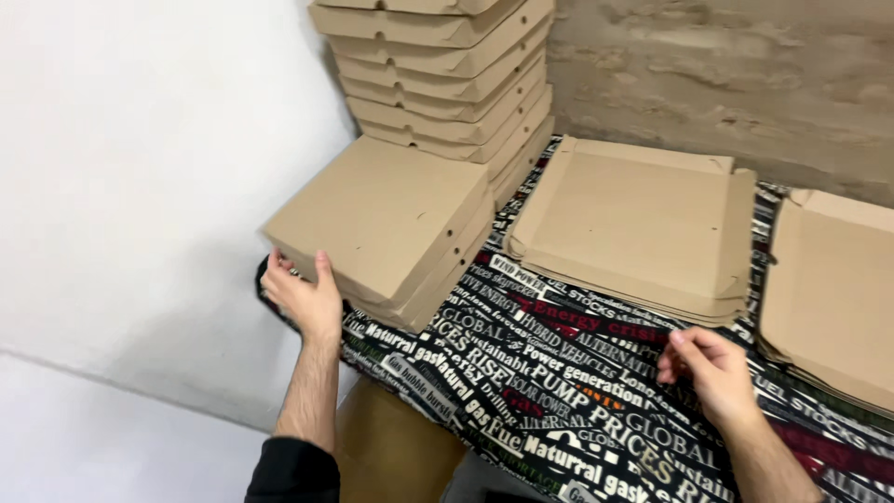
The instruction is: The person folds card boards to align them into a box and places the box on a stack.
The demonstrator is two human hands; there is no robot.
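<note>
Your left hand (305, 296) is clamped on the near-left corner of the folded box (380, 224), a flat brown cardboard one lying on another like it, with the thumb up on the lid and the fingers wrapped along the edge below. The box sits at about 10 o'clock on the surface (549, 373), which wears a dark cloth printed all over with lettering. It is close to square, so no long axis stands out; it is turned diamond-wise, one corner pointing toward you at 7 o'clock and the opposite corner at 1 o'clock, tucked against the tall stack of boxes (447, 74) behind it. From your left grip the box spreads away up and to the right, toward 1 o'clock. Your right hand (712, 373) hovers low over the cloth at about 4 o'clock, fingers loosely curled and holding nothing, well apart from that box. Just beyond it, at 12 o'clock, lies a pile of flat unfolded blanks (643, 224), and a second pile of blanks (833, 298) sits at 3 o'clock.
</note>
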